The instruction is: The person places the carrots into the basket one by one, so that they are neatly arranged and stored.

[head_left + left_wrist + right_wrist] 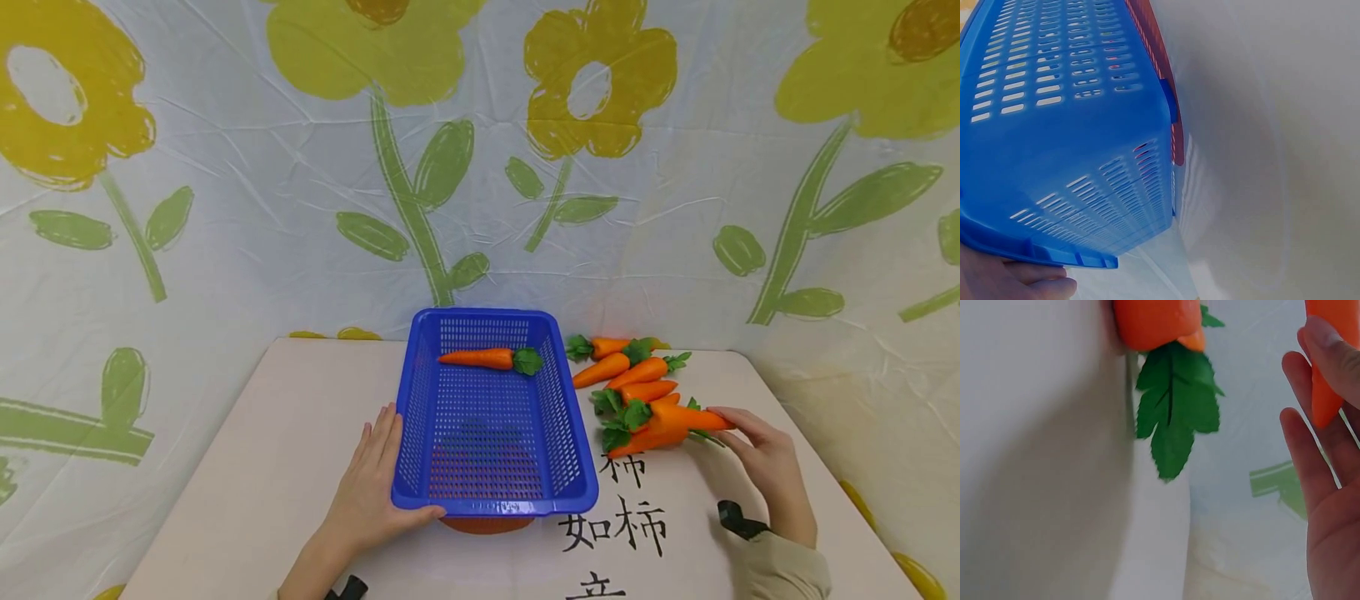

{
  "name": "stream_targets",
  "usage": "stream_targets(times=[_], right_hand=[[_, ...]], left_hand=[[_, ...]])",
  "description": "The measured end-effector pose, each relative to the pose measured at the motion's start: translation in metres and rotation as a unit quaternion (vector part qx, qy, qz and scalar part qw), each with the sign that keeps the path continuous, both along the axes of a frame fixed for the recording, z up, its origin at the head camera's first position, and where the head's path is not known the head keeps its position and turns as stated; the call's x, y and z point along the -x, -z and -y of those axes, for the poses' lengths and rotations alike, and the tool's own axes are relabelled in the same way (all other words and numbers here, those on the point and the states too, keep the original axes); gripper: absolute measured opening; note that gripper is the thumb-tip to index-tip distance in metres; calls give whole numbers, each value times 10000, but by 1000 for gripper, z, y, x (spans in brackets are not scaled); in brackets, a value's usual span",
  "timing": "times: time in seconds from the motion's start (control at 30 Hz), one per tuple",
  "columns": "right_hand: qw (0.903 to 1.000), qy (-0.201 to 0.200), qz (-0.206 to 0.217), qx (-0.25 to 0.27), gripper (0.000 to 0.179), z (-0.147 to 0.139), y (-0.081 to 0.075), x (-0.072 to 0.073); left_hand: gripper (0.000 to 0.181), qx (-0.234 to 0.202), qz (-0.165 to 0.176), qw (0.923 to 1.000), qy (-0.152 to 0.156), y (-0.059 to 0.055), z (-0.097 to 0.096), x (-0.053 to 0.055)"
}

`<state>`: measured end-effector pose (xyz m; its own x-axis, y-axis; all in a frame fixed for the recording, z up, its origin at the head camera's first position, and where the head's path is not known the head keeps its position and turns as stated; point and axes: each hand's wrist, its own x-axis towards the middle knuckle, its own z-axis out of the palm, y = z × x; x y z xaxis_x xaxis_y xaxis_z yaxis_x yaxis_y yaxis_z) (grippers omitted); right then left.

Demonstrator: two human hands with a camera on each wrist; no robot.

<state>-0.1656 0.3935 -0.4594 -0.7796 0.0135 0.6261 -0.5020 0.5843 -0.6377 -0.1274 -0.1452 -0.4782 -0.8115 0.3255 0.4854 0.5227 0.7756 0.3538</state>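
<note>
A blue plastic basket (491,507) with perforated walls stands mid-table, and one carrot (480,358) with green leaves lies inside it. My left hand (371,492) rests against its left side and near front corner, fingers straight and thumb along the front edge. In the left wrist view, fingertips (1054,287) show beside the basket's rim (1085,257). My right hand (768,462) pinches the narrow end of a carrot (697,418) between thumb and fingers, its leafy end pointing left over other carrots. The right wrist view shows that carrot's tip (1325,400) against the thumb.
Several more carrots (637,372) lie in a pile right of the basket. A reddish perforated object (1159,62) sits under the basket. Black characters (618,529) mark the pale table (247,467). A flower-printed cloth (300,217) hangs behind and at the sides.
</note>
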Motion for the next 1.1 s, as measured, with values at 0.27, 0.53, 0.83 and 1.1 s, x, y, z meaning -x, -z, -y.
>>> stream_targets(times=[0.27,0.53,0.83,1.1], right_hand=[[9999,89,21,-147,43,4,-8,16],[9990,-45,-269,-360,44,25,-36,29],[9961,11,-739,-475,44,43,-58,52],[9977,135,-542,-374,39,75,-80,68]], left_hand=[[128,2,-123,9999,34,-1,0,-1],[129,5,-76,10000,11,-1,0,0],[128,38,-37,10000,-14,-2,0,0],[127,50,-34,10000,-7,-2,0,-1]])
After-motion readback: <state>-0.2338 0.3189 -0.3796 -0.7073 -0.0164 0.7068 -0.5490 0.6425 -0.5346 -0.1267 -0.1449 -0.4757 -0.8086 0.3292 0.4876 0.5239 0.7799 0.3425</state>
